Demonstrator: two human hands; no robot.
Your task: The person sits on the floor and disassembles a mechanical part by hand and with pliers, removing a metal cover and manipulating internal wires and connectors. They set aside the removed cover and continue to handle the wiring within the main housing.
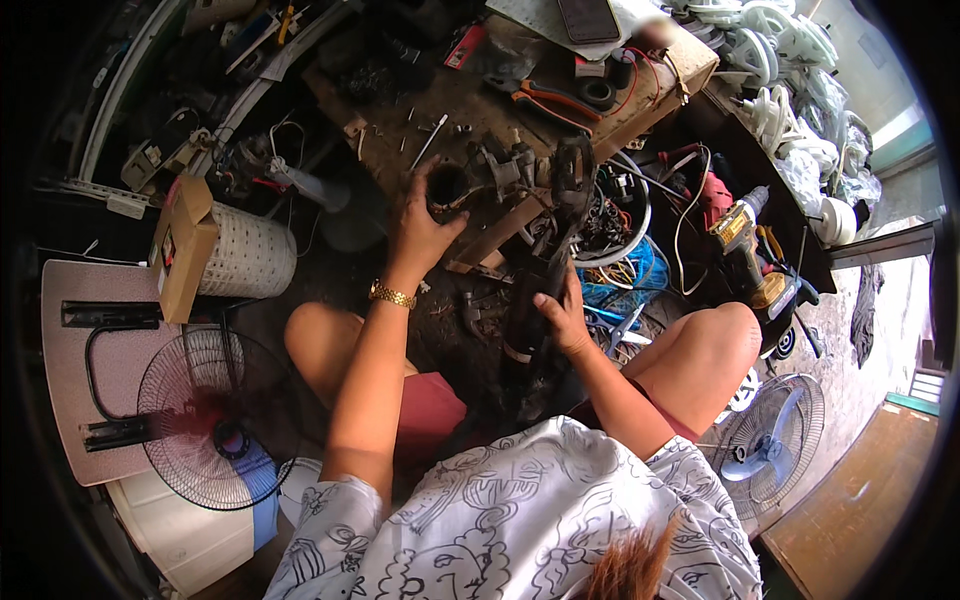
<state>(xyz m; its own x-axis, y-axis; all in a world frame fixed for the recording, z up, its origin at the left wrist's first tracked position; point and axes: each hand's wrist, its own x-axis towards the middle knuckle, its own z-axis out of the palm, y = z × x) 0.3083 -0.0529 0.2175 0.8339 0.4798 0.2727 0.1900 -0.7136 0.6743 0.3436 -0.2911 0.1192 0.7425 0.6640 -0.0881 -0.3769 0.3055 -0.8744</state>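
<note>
My left hand (pixel 425 222), with a gold watch (pixel 391 294) on the wrist, is curved round a dark ring-shaped part (pixel 449 180) at the low wooden bench. Thumb and fingers lie on opposite sides of its round opening. My right hand (pixel 563 318) is closed along a long, dark, grimy tool-like body (pixel 526 318) between my knees; its exact kind is lost in shadow. Right of the ring part stand dark metal motor-like parts (pixel 503 168). A thin, light-coloured rod (pixel 430 140) lies on the bench just beyond my left hand.
Orange-handled pliers (pixel 560 103) and a phone (pixel 590 20) lie on the bench (pixel 390 115). At right are a bucket of wires (pixel 640 225), a cordless drill (pixel 738 245) and white plastic fan parts (pixel 765 50). Fans (pixel 215 420) flank me; a hammer (pixel 472 313) lies below the bench.
</note>
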